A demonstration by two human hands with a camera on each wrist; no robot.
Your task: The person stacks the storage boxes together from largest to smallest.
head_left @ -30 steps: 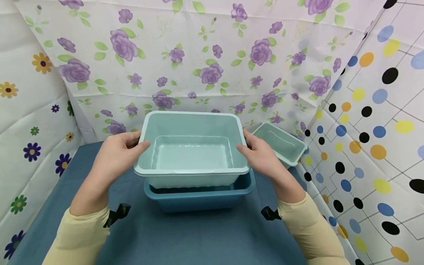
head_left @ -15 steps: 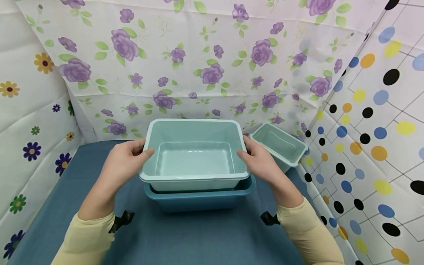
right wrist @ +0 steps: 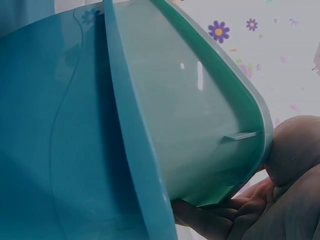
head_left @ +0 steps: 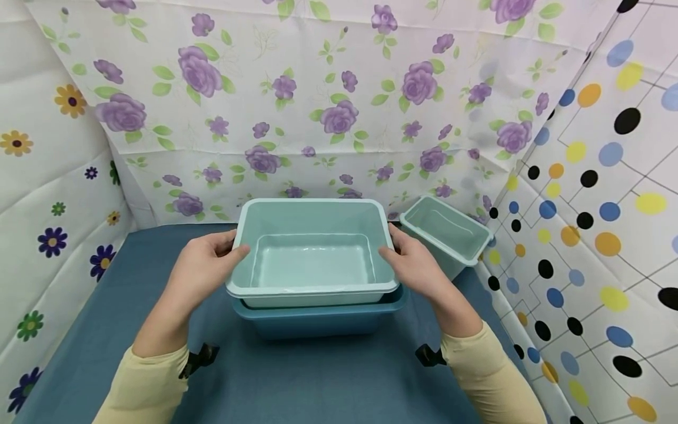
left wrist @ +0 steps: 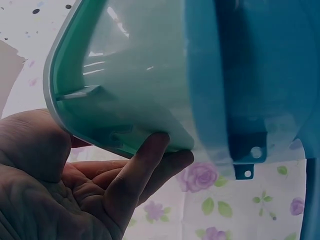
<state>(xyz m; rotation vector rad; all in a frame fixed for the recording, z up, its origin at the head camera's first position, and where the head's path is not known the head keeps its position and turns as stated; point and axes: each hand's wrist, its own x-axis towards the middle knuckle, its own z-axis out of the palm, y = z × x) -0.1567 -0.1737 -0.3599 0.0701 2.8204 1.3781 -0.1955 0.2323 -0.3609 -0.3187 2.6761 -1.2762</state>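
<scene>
A pale green plastic bin (head_left: 312, 265) with a broad rim is held level between two hands in the head view. Its lower part sits inside a larger blue bin (head_left: 323, 323), whose front wall shows below it. The left hand (head_left: 206, 268) grips the left rim, thumb on top and fingers underneath. On the opposite side the right hand (head_left: 415, 259) pinches the right rim the same way. In the left wrist view, fingers (left wrist: 135, 175) curl under the pale green rim. The right wrist view has the blue bin's rim (right wrist: 135, 135) crossing in front of the pale green wall.
A smaller pale green bin (head_left: 447, 229) stands tilted at the back right, near the dotted cloth wall (head_left: 582, 235). A blue cloth (head_left: 318, 383) covers the table. Flowered cloth (head_left: 318, 106) hangs behind, and daisy-printed cloth (head_left: 58, 194) hangs at the left.
Both hands have lowered the pale green bin deeper into the blue bin, also shifting it slightly right. The blue bin and the small bin at the back right stay in place.
</scene>
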